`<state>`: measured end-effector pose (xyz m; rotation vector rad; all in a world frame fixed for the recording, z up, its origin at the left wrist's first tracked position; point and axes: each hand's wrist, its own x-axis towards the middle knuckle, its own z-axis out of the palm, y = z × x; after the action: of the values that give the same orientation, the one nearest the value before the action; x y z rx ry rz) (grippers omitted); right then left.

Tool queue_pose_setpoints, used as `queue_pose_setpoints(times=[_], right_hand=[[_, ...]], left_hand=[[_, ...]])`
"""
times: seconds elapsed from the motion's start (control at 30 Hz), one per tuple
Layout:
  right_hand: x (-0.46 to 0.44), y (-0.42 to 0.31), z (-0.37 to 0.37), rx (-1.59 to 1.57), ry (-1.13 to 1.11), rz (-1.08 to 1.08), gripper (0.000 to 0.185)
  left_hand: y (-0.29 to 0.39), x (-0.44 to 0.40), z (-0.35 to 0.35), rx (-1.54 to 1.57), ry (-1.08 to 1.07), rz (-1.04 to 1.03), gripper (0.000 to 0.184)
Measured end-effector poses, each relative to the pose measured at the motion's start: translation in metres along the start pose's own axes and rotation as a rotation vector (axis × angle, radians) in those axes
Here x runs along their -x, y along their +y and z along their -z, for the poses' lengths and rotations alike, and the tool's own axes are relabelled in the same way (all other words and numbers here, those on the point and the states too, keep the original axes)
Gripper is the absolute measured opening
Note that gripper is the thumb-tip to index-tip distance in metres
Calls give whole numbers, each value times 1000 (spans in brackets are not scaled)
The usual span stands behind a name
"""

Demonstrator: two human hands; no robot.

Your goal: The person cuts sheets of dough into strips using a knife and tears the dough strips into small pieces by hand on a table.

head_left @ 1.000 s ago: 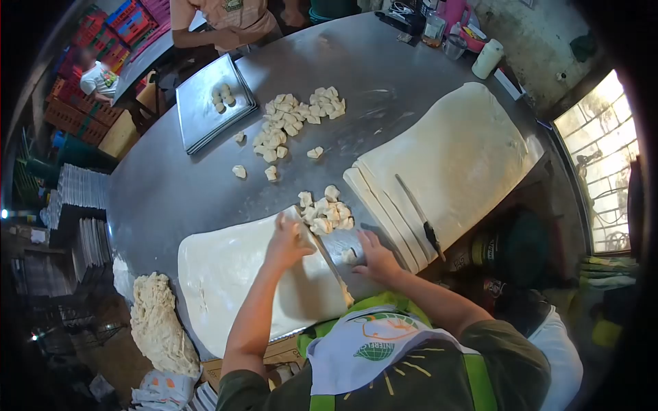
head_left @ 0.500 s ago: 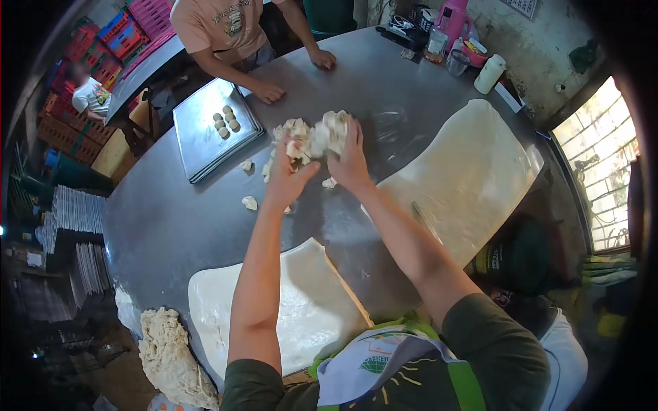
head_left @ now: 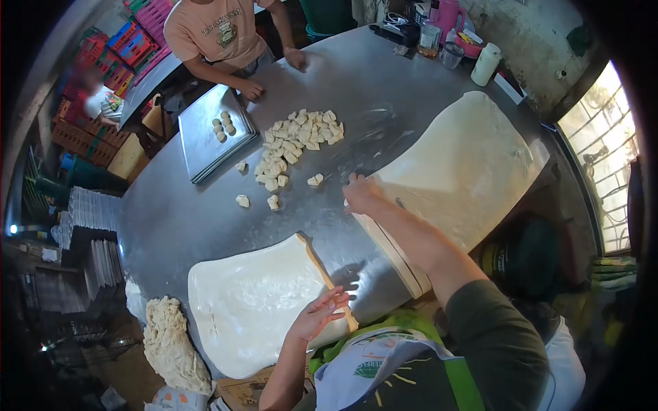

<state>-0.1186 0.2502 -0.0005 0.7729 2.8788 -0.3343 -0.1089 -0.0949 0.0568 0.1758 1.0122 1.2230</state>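
My left hand [head_left: 321, 315], fingers spread and slightly bent, hovers over the right edge of a smooth pale dough sheet [head_left: 250, 301] in front of me. My right hand [head_left: 361, 194] has its fingers curled in at the left corner of a second, larger dough sheet [head_left: 473, 157]; what they grip is hidden. Along that sheet's near edge, beside my right forearm, runs a narrow dough strip [head_left: 389, 252]. A pile of cut dough pieces [head_left: 301, 131] lies beyond my hands, with several loose pieces around it.
Stacked metal trays [head_left: 205, 154] with several small dough balls stand at the far left. Across the metal table [head_left: 171, 219] is a co-worker [head_left: 223, 34], hands on its edge. Rough dough [head_left: 171, 342] sits at the near left. A bottle [head_left: 486, 65] and a pink thermos [head_left: 449, 17] stand at the back right.
Both hands have left the dough pieces, which now lie in a spread pile. My right hand has come back to the large sheet's corner, my left hand to above the near sheet.
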Motion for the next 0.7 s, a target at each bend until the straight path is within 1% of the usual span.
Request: queue_pose_setpoints(times=[0.03, 0.1, 0.13, 0.17, 0.23, 0.27, 0.3, 0.33, 0.4, 0.47, 0.5, 0.53, 0.57, 0.6, 0.63, 0.67, 0.7], right_hand=[[3, -1, -1, 151, 35, 83, 21], [11, -1, 0, 466, 107, 240, 21], [22, -4, -6, 394, 119, 330, 23], [41, -9, -15, 320, 130, 422, 25], [90, -16, -36, 116, 150, 634, 25], [109, -18, -72, -186, 15, 695, 22], [158, -25, -18, -470, 50, 780, 18], [194, -34, 9, -827, 0, 795, 17], [265, -33, 90, -935, -134, 757, 18], [313, -16, 149, -1257, -213, 882, 26], [324, -8, 161, -1366, -126, 1009, 27], [333, 0, 172, -1461, -30, 1141, 29], [341, 9, 189, -1446, -14, 1137, 29], [350, 17, 206, -1396, 72, 1077, 29], [356, 24, 215, -1343, 157, 1018, 29], [360, 29, 217, -1324, 169, 1016, 29], [364, 32, 217, -1270, 336, 880, 31]], left_hand=[[-3, 1, -4, -11, 9, -3, 56], [-8, -7, -12, -98, 124, -65, 53], [-13, -13, -17, -136, 179, -98, 51], [-19, -20, -20, -137, 181, -104, 51], [-33, -32, -22, -354, 269, -105, 62], [-36, -45, -22, -469, 304, -117, 68], [-43, -59, -21, -474, 295, -127, 68], [-60, -66, -21, -635, 298, -329, 74], [-93, -83, -24, -944, 296, -739, 85], [-110, -112, -45, -804, 310, -457, 98], [-99, -116, -77, -811, 298, -458, 98], [-89, -119, -112, -1050, 335, -683, 84], [-81, -118, -135, -1279, 371, -919, 70], [-82, -122, -137, -1279, 355, -934, 70], [-83, -129, -135, -1239, 266, -878, 59], [-79, -135, -135, -1197, 180, -823, 49], [-79, -136, -133, -1155, 97, -762, 38]])
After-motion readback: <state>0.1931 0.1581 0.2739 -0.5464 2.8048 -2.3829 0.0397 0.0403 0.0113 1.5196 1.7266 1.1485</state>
